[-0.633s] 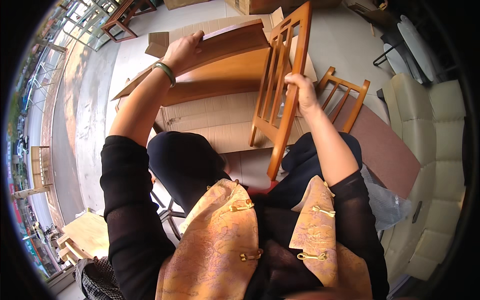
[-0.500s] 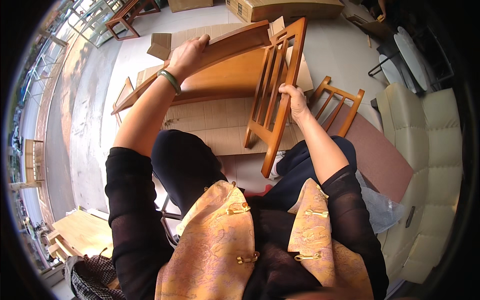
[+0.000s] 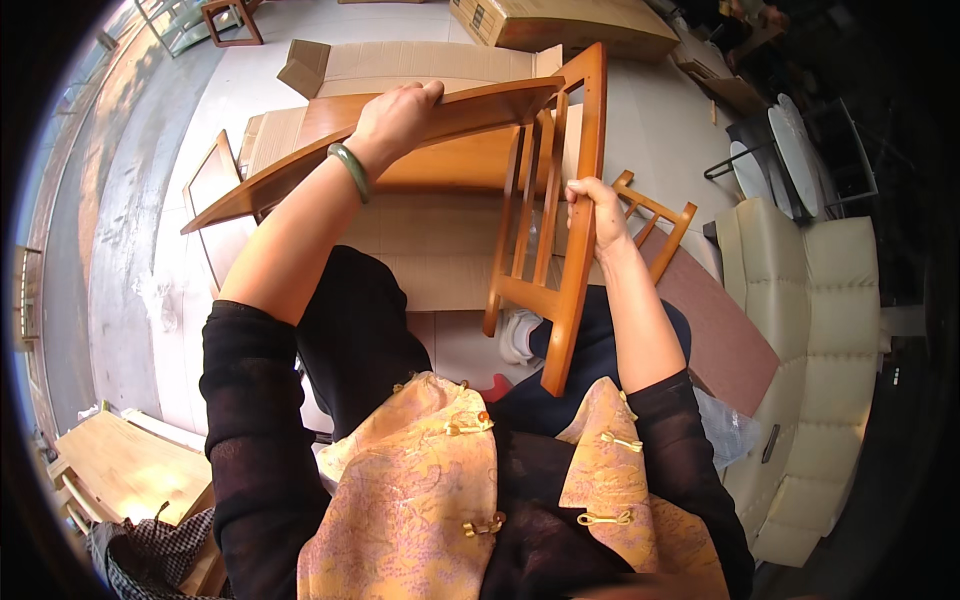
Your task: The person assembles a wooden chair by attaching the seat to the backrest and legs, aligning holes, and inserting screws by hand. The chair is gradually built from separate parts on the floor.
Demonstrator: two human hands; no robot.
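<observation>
My left hand (image 3: 400, 118), with a green bangle at its wrist, is closed over the upper edge of a long brown wooden rail (image 3: 492, 104). The rail slants from the left up to the right, where its end meets the upper part of a slatted wooden side frame (image 3: 574, 268); whether the two are joined I cannot tell. My right hand (image 3: 600, 212) grips the outer post of this frame, which stands tilted between my knees. Beyond them a broad wooden panel (image 3: 455, 168) lies on flattened cardboard (image 3: 440, 240).
A smaller wooden frame (image 3: 680, 222) lies to the right, by a reddish-brown board (image 3: 715, 335) and a cream sofa (image 3: 770, 290). Long cardboard box (image 3: 560, 25) lies at the far side. At the lower left is a light wooden piece (image 3: 130, 465).
The rail and the slatted frame sit slightly lower in view, with both hands still on them. The rail's right end now overlaps the frame's upper part. My view has shifted a little.
</observation>
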